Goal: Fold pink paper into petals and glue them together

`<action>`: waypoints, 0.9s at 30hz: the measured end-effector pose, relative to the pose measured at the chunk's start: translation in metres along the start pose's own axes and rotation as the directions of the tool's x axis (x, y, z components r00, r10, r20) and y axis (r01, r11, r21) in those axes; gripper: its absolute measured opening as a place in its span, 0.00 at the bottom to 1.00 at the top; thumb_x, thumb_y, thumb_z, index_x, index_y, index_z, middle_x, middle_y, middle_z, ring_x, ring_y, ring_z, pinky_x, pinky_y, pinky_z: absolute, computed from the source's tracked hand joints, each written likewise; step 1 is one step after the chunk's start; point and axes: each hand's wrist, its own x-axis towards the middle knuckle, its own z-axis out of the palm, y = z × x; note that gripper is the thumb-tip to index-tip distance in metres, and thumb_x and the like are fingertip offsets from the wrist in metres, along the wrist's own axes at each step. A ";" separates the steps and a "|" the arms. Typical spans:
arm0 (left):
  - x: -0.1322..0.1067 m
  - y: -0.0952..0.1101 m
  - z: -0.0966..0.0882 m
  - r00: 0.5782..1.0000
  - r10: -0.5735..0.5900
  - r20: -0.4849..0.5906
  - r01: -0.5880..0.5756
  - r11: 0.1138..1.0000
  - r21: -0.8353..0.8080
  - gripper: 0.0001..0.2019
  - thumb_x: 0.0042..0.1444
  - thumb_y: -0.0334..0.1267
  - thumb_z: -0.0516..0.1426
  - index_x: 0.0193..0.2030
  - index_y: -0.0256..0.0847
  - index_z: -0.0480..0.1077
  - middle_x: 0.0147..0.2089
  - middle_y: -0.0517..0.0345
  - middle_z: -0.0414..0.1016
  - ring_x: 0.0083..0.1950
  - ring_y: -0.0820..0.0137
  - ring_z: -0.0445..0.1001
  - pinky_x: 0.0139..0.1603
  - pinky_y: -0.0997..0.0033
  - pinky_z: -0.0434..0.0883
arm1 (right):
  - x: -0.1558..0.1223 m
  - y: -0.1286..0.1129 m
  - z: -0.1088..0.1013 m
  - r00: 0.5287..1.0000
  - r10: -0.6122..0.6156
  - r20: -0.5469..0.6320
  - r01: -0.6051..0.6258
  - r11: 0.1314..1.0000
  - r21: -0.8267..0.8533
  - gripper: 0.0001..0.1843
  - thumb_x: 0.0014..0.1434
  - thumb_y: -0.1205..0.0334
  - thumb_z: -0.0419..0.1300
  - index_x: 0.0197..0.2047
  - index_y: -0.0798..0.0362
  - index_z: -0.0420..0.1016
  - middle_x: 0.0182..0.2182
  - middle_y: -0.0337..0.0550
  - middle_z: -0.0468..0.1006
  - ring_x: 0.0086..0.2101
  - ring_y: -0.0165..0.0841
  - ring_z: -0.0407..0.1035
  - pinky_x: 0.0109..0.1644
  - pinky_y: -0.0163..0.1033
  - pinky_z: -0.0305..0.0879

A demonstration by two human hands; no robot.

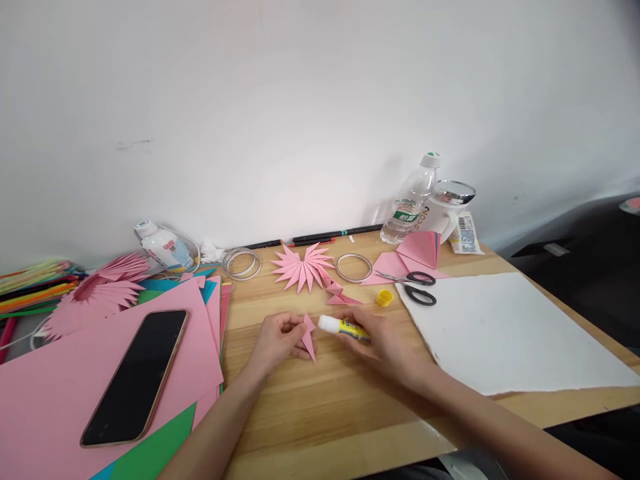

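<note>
Between its thumb and fingers, my left hand [279, 340] pinches a small folded pink paper piece [309, 339] with a pointed lower end. My right hand [383, 343] is wrapped round an uncapped glue stick [345, 327], its white tip pointing left, close to the folded piece but apart from it. The yellow glue cap [385, 298] stands on the table just beyond my right hand. Farther back lies a pink fan-shaped paper star [303, 267], with a few loose folded pink pieces [340, 293] beside it.
Black-handled scissors [420, 288] rest partly on pink paper and a white sheet [510, 333] at right. A water bottle [409, 200] and a mug [445, 210] stand by the wall. At left, a phone [136, 377] lies on pink paper sheets [45, 393]. Tape rolls [354, 268] sit behind.
</note>
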 end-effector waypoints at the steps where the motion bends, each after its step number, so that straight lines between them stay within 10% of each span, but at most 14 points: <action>1: -0.001 0.000 0.000 1.000 -0.002 0.009 0.002 1.000 0.005 0.15 0.41 0.45 0.63 0.27 0.35 0.68 0.22 0.58 0.74 0.23 0.67 0.75 0.26 0.66 0.76 | 0.001 0.001 0.007 1.000 -0.009 0.018 0.008 1.000 0.007 0.12 0.58 0.59 0.54 0.45 0.52 0.68 0.36 0.43 0.77 0.33 0.34 0.71 0.35 0.36 0.65; 27: -0.001 0.001 -0.001 0.998 0.040 0.057 -0.044 0.997 0.063 0.15 0.41 0.47 0.62 0.25 0.34 0.71 0.21 0.55 0.74 0.22 0.68 0.74 0.24 0.71 0.74 | 0.013 0.010 0.007 0.976 -0.220 -0.007 0.217 0.968 -0.123 0.14 0.55 0.63 0.58 0.46 0.50 0.73 0.35 0.44 0.78 0.32 0.33 0.72 0.35 0.35 0.66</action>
